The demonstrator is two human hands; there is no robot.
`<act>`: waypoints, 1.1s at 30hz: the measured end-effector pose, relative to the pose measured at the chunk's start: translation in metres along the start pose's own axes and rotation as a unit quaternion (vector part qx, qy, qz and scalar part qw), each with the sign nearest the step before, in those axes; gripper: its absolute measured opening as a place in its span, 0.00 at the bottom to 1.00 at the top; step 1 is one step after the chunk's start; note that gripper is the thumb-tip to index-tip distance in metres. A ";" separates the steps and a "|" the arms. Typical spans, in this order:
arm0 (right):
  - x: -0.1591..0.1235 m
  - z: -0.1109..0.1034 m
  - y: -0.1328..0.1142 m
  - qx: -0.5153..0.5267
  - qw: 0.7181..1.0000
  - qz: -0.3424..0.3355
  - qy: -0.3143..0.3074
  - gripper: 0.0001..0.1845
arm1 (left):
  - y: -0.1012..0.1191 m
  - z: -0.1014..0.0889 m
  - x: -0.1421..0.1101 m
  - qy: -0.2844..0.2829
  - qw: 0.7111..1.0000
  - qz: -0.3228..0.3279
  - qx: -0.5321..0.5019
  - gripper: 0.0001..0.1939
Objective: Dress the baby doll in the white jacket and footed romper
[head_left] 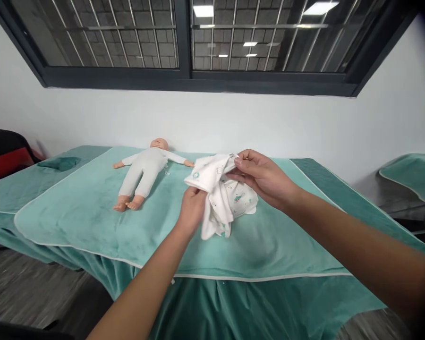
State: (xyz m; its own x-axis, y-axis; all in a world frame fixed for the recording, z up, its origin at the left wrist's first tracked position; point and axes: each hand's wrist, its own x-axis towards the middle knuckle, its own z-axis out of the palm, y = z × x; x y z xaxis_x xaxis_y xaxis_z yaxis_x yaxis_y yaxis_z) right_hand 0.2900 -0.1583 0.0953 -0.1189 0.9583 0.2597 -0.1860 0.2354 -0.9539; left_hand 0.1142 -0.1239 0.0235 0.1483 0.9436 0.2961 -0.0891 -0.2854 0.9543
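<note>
Holding a small white garment [221,196] in both hands, well bunched up, with little green pictures on the cloth and a round green spot near the left corner. Pinched at the left edge by the left grip [193,208]. Pinched at the top right, thumb against fingers, by the right grip [260,174]. Closed on cloth on both sides, with neither side clearly nearer. Sloping up from left to right along the top fold, then hanging down in loose folds. Too crumpled to show a clear long way. Hard to tell if touching below or held just above the soft green cover [74,212].

Next to a doll [147,165] too, lying on its back left of the garment, with one hand close by, maybe touching, and feet toward the near side. Under the garment, a bed [361,212] with darker green cloth. Behind the garment, a white wall [212,118] and a barred window [184,47]. Far right of the garment, another green-covered bed [414,174]; far left, something red and black [7,163].
</note>
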 end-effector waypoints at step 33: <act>-0.039 0.021 0.152 -0.575 0.814 -0.084 -0.015 0.57 | 0.070 -0.051 0.023 -0.055 0.942 0.021 -0.330 0.21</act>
State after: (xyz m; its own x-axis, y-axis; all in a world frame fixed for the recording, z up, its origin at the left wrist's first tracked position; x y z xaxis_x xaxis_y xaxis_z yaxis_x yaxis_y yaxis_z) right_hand 0.2457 -0.1629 -0.0570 -0.2135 0.8969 0.3872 0.8317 0.3748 -0.4096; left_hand 0.0606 -0.1139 0.0948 0.2296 0.9003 0.3698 -0.6851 -0.1204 0.7184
